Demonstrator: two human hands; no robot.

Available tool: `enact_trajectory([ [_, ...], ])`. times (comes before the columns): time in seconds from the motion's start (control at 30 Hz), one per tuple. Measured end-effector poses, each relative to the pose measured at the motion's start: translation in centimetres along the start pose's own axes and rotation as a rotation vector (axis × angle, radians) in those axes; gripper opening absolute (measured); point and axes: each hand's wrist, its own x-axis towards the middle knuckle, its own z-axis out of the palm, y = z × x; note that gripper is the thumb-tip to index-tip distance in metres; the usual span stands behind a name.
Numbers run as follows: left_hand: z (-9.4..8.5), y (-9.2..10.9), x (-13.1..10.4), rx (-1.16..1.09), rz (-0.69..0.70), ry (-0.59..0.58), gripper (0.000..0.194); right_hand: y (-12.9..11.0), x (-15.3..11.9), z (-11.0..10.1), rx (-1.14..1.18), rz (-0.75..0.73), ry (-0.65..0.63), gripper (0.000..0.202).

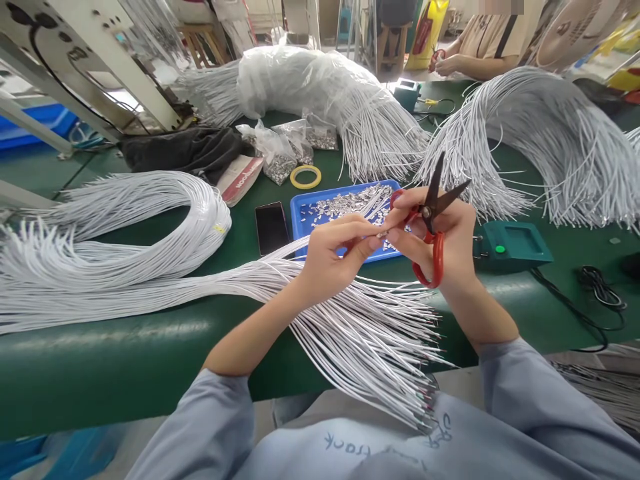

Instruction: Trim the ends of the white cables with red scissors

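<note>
Red-handled scissors [436, 260] hang in my right hand [453, 233], blades apart and pointing up and away. The fingertips of that hand meet those of my left hand [333, 257] at a tiny metal piece [383, 235], too small to make out fully. My left fingers pinch at it, above the near edge of a blue tray [300, 233] that holds many small metal pieces. White cables [350, 327] run beneath my left hand and fan out toward my body.
A phone [271, 229] and yellow tape roll [305, 177] lie beside the tray. Coiled cables [200, 220] sit left, large cable bundles [320, 80] behind. A green device [517, 241] with cords stands right. Another person's hand [447, 65] shows at the back.
</note>
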Motion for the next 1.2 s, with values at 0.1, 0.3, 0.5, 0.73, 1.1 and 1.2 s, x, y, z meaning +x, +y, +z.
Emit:
enact_trajectory([
  [0.1, -0.1, 0.19, 0.02, 0.075, 0.03, 0.02, 0.01, 0.05, -0.09, -0.04, 0.007, -0.016, 0.003, 0.025],
  [0.3, -0.11, 0.35, -0.04, 0.098, 0.011, 0.086, 0.007, 0.15, -0.15, 0.0, -0.102, -0.067, 0.088, 0.023],
  [0.5, -0.06, 0.62, 0.05, 0.101, 0.006, 0.097, 0.012, -0.02, -0.23, 0.06, -0.133, -0.117, 0.085, 0.025],
  [0.73, -0.07, 0.55, 0.01, 0.091, -0.065, 0.148, 0.014, -0.12, -0.51, 0.22, -0.174, -0.087, 0.106, 0.02],
  [1.1, -0.02, 0.46, 0.19, 0.429, 0.194, 0.283, 0.02, 0.11, -0.33, 0.12, -0.303, -0.191, 0.066, 0.029],
  [1.2, -0.01, 0.48, 0.17, 0.395, 0.157, 0.277, 0.022, 0.17, -0.34, 0.09, -0.308, -0.181, 0.072, 0.028],
])
